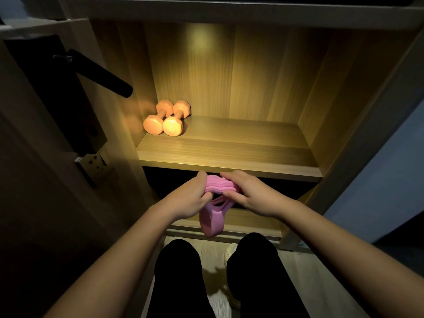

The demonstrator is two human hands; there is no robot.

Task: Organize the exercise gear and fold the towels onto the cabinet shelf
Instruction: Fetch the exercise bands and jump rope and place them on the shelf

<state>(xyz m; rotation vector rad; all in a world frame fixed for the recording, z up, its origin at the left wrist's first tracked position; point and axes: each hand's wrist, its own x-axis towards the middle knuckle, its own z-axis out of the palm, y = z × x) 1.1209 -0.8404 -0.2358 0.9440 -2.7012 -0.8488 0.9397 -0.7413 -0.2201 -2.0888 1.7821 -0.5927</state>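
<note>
Warm yellow light fills the open wooden cabinet (325, 92) in front of me, falling brightest on its back panel and on the shelf (229, 152). Two orange dumbbells (166, 118) lie side by side on that shelf, touching, tucked into the back left corner with their near ends pointing toward me. To the left stands a dark door (46, 92) with a black lever handle (101, 73) sticking out toward the cabinet (and a metal latch plate on its edge just below).

Both hands are out in front of the shelf's front edge and a little below it, close together, with a bunch of pink bands (220, 185) between them. My left hand (188, 196) has its fingers curled round the left end of the bunch. My right hand (250, 191) grips the right end, fingers folded over the top. Between the hands the bands sit gathered in wavy layers, and one loop hangs down beneath them. The bands touch nothing but my hands.

Lower down I see my legs (176, 271) in black, bent toward the cabinet, over a pale wood-grain floor (213, 251).
</note>
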